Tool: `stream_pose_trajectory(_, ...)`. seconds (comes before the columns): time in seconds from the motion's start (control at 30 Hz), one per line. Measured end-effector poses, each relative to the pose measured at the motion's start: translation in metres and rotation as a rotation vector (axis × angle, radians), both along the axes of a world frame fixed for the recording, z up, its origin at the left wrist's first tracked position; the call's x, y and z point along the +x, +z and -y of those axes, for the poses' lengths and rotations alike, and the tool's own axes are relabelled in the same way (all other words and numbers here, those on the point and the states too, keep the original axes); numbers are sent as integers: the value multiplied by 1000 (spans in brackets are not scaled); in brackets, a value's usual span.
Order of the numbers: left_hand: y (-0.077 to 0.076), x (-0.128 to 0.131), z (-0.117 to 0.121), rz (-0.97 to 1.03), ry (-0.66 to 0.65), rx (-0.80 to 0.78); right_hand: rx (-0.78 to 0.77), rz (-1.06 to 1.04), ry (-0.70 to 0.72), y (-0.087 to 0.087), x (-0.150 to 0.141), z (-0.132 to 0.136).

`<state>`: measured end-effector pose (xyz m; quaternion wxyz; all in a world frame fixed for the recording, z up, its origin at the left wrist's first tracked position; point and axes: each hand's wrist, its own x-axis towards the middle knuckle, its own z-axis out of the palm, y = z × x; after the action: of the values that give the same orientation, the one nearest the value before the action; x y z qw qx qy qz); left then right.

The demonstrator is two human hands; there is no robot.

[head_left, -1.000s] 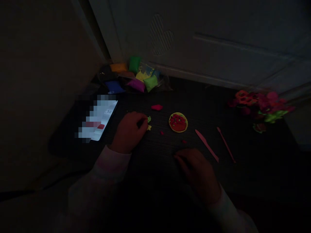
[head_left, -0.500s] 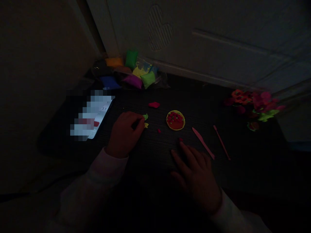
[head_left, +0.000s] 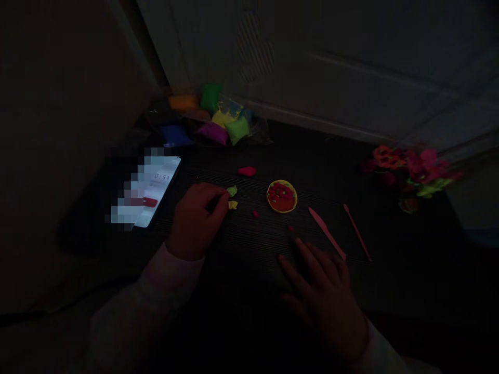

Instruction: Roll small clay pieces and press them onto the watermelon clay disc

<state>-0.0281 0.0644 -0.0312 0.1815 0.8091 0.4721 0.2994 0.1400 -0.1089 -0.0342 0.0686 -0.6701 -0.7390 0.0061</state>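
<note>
Clock centred on yellow-rimmed clay dish (head_left: pixel 292 208), red bits inside, on dark worktop (head_left: pixel 249 244), farther out and between the hands. Left hand (head_left: pixel 198 221) between 8 and 9 o'clock: thumb and index by green clay scrap (head_left: pixel 232 191), too dark to tell if clamped on it; yellow clay scrap (head_left: pixel 233 205) just beside. Right hand (head_left: pixel 323 291) at 5, palm down, fingers apart, near small red crumb (head_left: pixel 290 227). Red blob (head_left: pixel 247 171) at 10. Pink knife (head_left: pixel 326 232) and pink stick (head_left: pixel 357 232), both at 4. Phone (head_left: pixel 161 183) at 9.
</note>
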Motion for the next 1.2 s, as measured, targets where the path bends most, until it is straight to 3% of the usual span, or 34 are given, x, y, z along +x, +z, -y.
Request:
stream_pose_trajectory(0.1,1,1,1,-2,20,5,-20,-11,46,0,-1,-2)
stream_pose_trajectory(0.27,3,1,1,7,39,-26,-31,7,-25,0,0,-2)
stream_pose_trajectory(0.4,2,1,1,0,40,5,-32,-16,31,0,-2,-2)
stream_pose_trajectory(0.57,1,1,1,-4,53,-37,-19,-1,-30,1,-1,-2)
stream_pose_trajectory(0.7,2,1,2,-18,61,-35,-25,-4,43,1,-2,-1)
stream_pose_trajectory(0.87,1,0,1,-21,47,-61,-41,7,-21,1,-4,-3)
stream_pose_trajectory(1.0,2,1,1,-27,50,-48,-44,-21,45,1,-4,-2)
stream_pose_trajectory(1.2,2,1,1,-15,46,-35,-23,-11,-7,1,-4,-2)
